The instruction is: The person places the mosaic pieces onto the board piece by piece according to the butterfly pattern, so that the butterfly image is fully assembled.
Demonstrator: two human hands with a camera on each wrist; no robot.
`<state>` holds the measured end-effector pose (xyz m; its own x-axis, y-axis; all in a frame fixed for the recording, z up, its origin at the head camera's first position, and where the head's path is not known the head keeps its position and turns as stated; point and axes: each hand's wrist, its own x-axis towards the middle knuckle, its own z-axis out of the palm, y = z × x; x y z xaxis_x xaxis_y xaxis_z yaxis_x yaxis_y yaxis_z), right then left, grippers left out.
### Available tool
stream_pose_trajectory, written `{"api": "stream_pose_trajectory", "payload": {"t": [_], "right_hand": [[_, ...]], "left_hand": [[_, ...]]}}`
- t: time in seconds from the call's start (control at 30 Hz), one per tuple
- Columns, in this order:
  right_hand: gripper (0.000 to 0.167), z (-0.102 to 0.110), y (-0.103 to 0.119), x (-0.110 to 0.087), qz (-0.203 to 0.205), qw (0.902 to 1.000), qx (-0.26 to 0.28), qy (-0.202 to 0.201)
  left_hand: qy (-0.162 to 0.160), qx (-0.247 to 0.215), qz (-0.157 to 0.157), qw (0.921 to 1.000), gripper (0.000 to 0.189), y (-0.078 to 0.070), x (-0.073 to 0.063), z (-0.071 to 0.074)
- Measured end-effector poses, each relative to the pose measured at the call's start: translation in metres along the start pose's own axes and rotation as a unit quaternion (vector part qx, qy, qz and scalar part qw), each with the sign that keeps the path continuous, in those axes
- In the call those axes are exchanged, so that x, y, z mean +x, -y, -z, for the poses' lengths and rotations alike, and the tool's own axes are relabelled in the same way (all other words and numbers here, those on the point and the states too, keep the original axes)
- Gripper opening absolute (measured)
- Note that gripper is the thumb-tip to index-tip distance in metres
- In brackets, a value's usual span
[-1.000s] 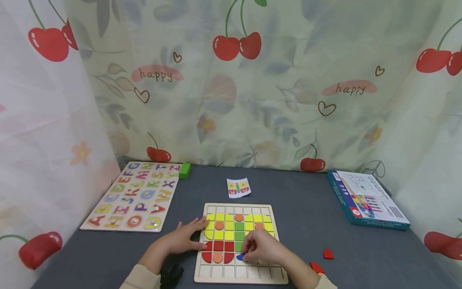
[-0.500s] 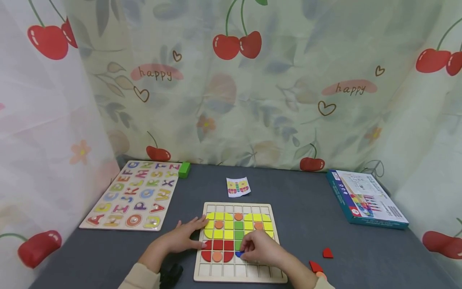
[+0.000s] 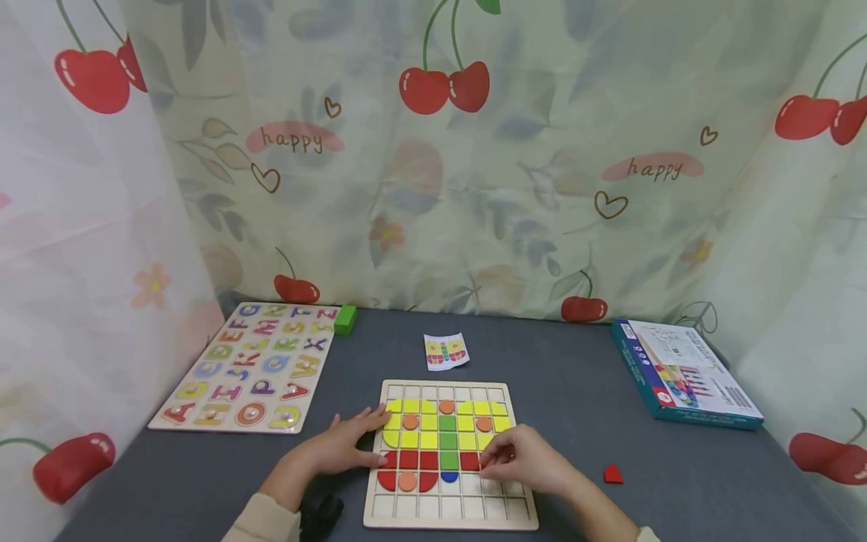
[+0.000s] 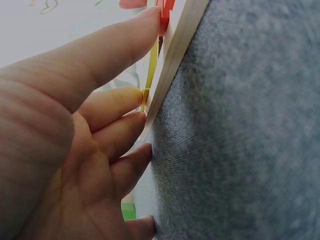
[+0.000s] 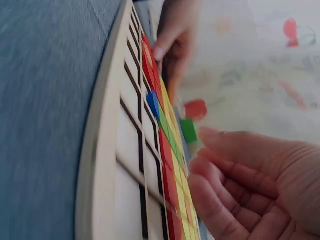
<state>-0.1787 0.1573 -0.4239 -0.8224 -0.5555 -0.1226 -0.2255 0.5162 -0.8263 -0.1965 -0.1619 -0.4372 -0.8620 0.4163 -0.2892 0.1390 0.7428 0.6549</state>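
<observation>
A wooden grid board (image 3: 415, 512) bears yellow, red, green, orange and blue pieces. My left hand (image 3: 336, 449) steadies its left edge with extended fingers; in the left wrist view the thumb (image 4: 115, 47) touches the rim by a red piece (image 4: 166, 15). In the column under the green squares (image 3: 448, 442) lies a blue half-round piece (image 3: 449, 476). My right hand (image 3: 524, 463) hovers over the board's right side, beside a red square (image 3: 469, 461). Its fingers are loosely bent, and the right wrist view shows nothing between thumb and fingertips.
A small picture card (image 3: 446, 351) lies behind the board. An alphabet puzzle (image 3: 226, 373) and green block (image 3: 345, 320) stand at left, a flat box (image 3: 698, 376) at right. One loose red piece (image 3: 612, 474) sits right of my forearm; a black object (image 3: 321, 517) is near my left wrist.
My right hand has let go of the blue half-round piece, now lying in its cell, and moved right. The forearm now covers the spot of a loose red and an orange piece.
</observation>
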Motion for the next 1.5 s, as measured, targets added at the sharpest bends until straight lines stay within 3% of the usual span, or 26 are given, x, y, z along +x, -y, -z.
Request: {"api": "stream_pose_trajectory", "payload": {"t": [0.27,0.8,1.2,1.4,1.5], "right_hand": [[0.033,0.028,-0.020,-0.032,-0.049,0.9948,0.090,-0.001],[0.045,0.071,-0.062,-0.087,-0.123,0.9838,0.125,-0.040],[0.049,0.104,-0.099,-0.119,-0.184,0.9744,0.063,-0.113],[0.051,0.101,-0.108,-0.118,-0.193,0.9724,0.046,-0.122],[0.051,0.097,-0.107,-0.114,-0.194,0.9708,0.009,-0.140]], "left_hand": [[0.000,-0.003,0.002,1.0000,0.076,0.000,-0.001,0.000],[0.000,-0.002,0.011,0.9999,0.076,0.001,0.000,0.000],[-0.001,0.000,0.008,1.0000,0.077,0.000,0.000,0.000],[-0.001,0.002,0.008,1.0000,0.077,0.000,0.001,0.000],[0.000,0.003,0.008,1.0000,0.077,0.000,0.001,-0.001]]}}
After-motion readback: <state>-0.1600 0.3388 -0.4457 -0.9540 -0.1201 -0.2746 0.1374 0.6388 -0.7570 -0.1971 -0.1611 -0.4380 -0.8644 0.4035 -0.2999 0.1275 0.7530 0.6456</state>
